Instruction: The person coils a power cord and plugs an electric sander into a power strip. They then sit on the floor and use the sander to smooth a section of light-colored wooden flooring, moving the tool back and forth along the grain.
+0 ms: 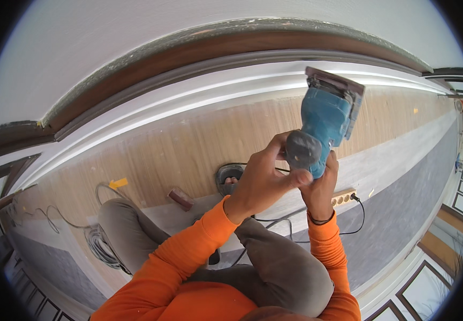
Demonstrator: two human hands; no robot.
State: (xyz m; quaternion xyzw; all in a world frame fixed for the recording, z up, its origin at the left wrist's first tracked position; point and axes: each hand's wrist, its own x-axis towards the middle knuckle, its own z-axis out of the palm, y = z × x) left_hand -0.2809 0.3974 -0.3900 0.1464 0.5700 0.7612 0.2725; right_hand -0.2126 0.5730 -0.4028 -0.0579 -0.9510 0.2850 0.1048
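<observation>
A teal electric sander (pixel 322 117) with a flat sanding pad (pixel 338 83) is held up in front of me, tilted so the pad faces up and to the right. My left hand (pixel 266 179) pinches the dark rounded end of the sander between thumb and fingers. Wrapped round the lower part of its body is my right hand (pixel 322 187), its fingers partly hidden behind the tool. Both orange sleeves reach up from the lower edge.
A reddish-brown block (pixel 180 199) lies on the wood-look floor left of my sandalled foot (pixel 231 179). A power strip (pixel 343 197) with a black plug sits right of my right wrist. Coiled grey cable (pixel 103 246) rests by my left knee. Dark-framed wall panelling (pixel 226 45) runs ahead.
</observation>
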